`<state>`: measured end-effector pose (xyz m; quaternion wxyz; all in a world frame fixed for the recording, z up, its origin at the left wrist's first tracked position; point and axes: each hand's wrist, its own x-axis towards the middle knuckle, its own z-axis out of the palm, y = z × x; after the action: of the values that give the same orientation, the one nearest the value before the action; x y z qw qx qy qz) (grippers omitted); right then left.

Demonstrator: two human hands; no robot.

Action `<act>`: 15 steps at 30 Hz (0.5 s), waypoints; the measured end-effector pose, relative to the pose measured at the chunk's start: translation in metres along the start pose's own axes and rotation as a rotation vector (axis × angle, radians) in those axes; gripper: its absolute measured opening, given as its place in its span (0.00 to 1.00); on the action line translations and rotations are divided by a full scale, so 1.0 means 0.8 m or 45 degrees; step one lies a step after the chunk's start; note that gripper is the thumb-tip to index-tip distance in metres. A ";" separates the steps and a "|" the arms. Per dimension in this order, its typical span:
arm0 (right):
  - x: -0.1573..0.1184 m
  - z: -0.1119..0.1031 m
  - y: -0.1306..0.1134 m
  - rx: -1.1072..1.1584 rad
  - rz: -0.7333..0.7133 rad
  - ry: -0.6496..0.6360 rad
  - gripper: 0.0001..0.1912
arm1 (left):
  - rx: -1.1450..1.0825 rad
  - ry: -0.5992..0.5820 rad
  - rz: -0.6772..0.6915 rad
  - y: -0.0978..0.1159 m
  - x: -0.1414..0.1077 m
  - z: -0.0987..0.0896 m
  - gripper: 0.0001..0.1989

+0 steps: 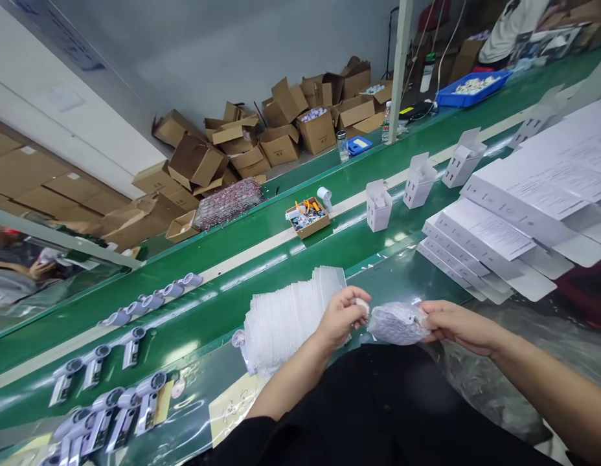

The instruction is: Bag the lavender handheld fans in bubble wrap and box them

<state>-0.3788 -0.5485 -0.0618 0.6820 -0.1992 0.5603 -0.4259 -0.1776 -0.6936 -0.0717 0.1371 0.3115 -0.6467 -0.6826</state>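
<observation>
With the left hand (340, 318), pinches a small white piece (362, 307), just right of the plastic sleeves (288, 320). Between both hands, holds the clear-wrapped bundle (396, 323), gripping its right end with the right hand (453, 325), near the stacked white boxes (489, 236).

Green counter (193, 414); brown cardboard box (280, 146); blue tray (468, 97); white cartons (495, 236) with dark printed lines; pale purple devices (147, 385).
</observation>
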 end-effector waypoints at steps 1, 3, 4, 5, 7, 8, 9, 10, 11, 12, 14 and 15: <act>0.001 0.003 -0.004 0.040 -0.064 -0.023 0.03 | -0.016 -0.015 0.092 0.005 0.004 -0.008 0.23; 0.008 0.013 -0.008 0.115 -0.182 -0.079 0.06 | 0.114 -0.128 0.279 0.011 0.013 -0.014 0.42; 0.013 0.020 -0.009 0.130 -0.225 -0.107 0.08 | 0.215 -0.199 0.333 0.012 0.018 -0.012 0.50; 0.019 0.025 -0.009 0.112 -0.260 -0.130 0.08 | 0.302 -0.255 0.350 0.010 0.023 -0.007 0.53; 0.026 0.028 -0.007 -0.019 -0.340 -0.113 0.05 | 0.348 -0.282 0.303 0.001 0.032 0.008 0.44; 0.027 0.023 -0.004 -0.086 -0.397 -0.031 0.04 | 0.301 -0.251 0.252 -0.006 0.035 0.015 0.36; 0.026 0.012 0.000 -0.118 -0.470 0.141 0.04 | 0.221 -0.200 0.188 -0.014 0.038 0.021 0.29; 0.023 -0.004 0.004 -0.104 -0.555 0.399 0.07 | 0.124 -0.133 0.124 -0.022 0.040 0.024 0.24; 0.019 -0.024 0.010 -0.043 -0.642 0.722 0.12 | 0.028 -0.056 0.074 -0.028 0.041 0.025 0.22; 0.015 -0.046 0.015 0.047 -0.720 1.063 0.19 | -0.059 0.032 0.049 -0.034 0.042 0.024 0.20; 0.009 -0.086 0.025 0.211 -0.791 1.520 0.37 | -0.175 0.205 0.047 -0.041 0.041 0.018 0.18; 0.008 -0.100 0.029 0.280 -0.784 1.590 0.43 | -0.212 0.272 0.055 -0.042 0.041 0.015 0.18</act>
<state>-0.4455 -0.5243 -0.1065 0.0975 0.0030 0.7186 -0.6885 -0.2027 -0.6993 -0.1128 0.2452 0.3563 -0.5760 -0.6937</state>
